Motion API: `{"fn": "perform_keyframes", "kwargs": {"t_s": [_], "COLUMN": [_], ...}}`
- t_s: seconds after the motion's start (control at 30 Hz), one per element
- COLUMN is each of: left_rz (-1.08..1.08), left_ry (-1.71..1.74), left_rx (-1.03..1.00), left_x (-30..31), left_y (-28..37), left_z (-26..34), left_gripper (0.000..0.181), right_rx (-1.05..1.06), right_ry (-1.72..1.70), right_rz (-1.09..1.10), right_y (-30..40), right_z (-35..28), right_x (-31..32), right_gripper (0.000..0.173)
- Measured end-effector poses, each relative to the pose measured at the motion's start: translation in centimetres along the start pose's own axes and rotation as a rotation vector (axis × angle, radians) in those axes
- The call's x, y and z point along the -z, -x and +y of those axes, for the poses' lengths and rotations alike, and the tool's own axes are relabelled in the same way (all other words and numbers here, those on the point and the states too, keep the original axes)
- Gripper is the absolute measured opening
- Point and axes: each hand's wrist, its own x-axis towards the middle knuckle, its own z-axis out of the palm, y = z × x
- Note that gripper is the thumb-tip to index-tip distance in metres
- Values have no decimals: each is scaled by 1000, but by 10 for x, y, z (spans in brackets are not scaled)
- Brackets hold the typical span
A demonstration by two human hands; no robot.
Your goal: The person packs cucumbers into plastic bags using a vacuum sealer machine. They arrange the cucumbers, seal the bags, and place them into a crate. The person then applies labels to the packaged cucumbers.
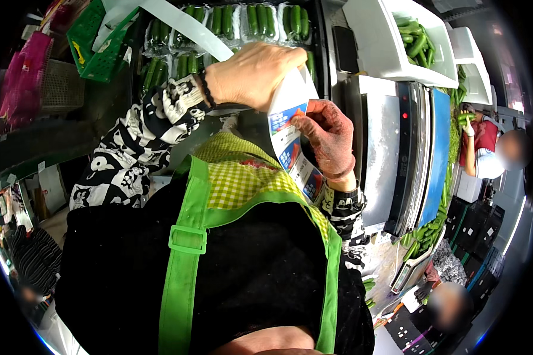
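Note:
My bare left hand is bent over a strip of printed labels near its upper end, its fingertips hidden. My right hand, in a reddish knit glove, pinches the strip's edge between thumb and finger. Below the hands the strip hangs down across my green checked apron. A pale blank paper strip runs from the upper left to behind my left hand. Beyond the hands lies a black crate with wrapped trays of cucumbers, partly covered by my left hand and the paper.
To the right stand a wrapping machine, a dark phone-like slab and a white foam box of cucumbers. A green plastic basket is at upper left. Across the cucumber-covered counter, one person holds cucumbers; another sits lower right.

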Motion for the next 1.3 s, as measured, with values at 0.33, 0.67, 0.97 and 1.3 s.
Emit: {"fn": "perform_keyframes", "kwargs": {"t_s": [0.33, 0.67, 0.97, 1.3], "left_rz": [686, 292, 287, 385], "left_ry": [-1110, -404, 154, 391], "left_rx": [-182, -18, -128, -1], "left_x": [124, 55, -19, -48], "left_y": [98, 77, 48, 41], "left_z": [-23, -88, -69, -55], "left_gripper": [30, 75, 37, 34], "right_rx": [127, -71, -58, -47], "right_ry": [314, 232, 79, 71], "right_rz": [-198, 115, 231, 325], "right_y": [-35, -63, -54, -49], "right_z": [-2, 18, 16, 21], "right_x": [-65, -43, -50, -38], "right_gripper": [8, 5, 11, 35]}}
